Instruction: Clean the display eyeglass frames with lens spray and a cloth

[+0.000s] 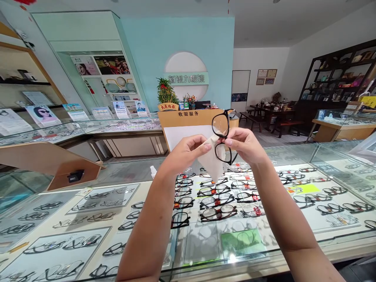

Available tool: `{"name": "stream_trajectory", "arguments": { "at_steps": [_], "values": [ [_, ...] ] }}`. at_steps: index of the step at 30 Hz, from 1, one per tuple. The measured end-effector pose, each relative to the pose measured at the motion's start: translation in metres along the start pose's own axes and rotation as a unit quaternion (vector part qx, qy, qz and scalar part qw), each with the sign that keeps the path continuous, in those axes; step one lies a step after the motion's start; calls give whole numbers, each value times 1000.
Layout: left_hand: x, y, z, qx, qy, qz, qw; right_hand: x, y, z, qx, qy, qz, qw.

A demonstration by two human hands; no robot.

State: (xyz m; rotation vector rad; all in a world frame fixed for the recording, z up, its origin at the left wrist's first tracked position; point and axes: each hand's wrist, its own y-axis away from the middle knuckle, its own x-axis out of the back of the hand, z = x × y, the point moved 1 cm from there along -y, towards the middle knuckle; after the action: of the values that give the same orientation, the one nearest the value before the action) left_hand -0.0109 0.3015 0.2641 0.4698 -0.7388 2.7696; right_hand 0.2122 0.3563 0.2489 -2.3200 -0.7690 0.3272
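Note:
A pair of black-framed eyeglasses (221,122) is held up above the glass counter, turned so one lens sits over the other. My right hand (245,145) pinches the frame near its middle between thumb and fingers. In my left hand (188,152), closed on it, is a pale cleaning cloth (215,166) that hangs down beside and behind the lower lens. The cloth touches or overlaps the frame near the bridge; exactly where it presses is hidden. Below both hands, rows of eyeglasses (216,199) lie inside the display case.
The glass display counter (188,270) spans the foreground, with more eyeglasses on white trays (102,197) at left. A small white bottle (153,171) stands beyond my left forearm. Farther back are a cashier desk (182,133), a side counter (129,126) and a dark shelf (311,84).

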Motion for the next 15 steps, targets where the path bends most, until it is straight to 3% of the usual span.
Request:
{"name": "stream_trajectory", "arguments": {
  "at_steps": [5,9,15],
  "values": [
    [0,2,1,9,-39,14,999,-3,-1,3,-17,3,11,1000],
    [5,0,-4,5,-23,40,999,1,-2,3,-1,23,61,998],
    [13,-7,-15,2,91,147,985,4,-4,3,17,-4,124,992]
  ]
}}
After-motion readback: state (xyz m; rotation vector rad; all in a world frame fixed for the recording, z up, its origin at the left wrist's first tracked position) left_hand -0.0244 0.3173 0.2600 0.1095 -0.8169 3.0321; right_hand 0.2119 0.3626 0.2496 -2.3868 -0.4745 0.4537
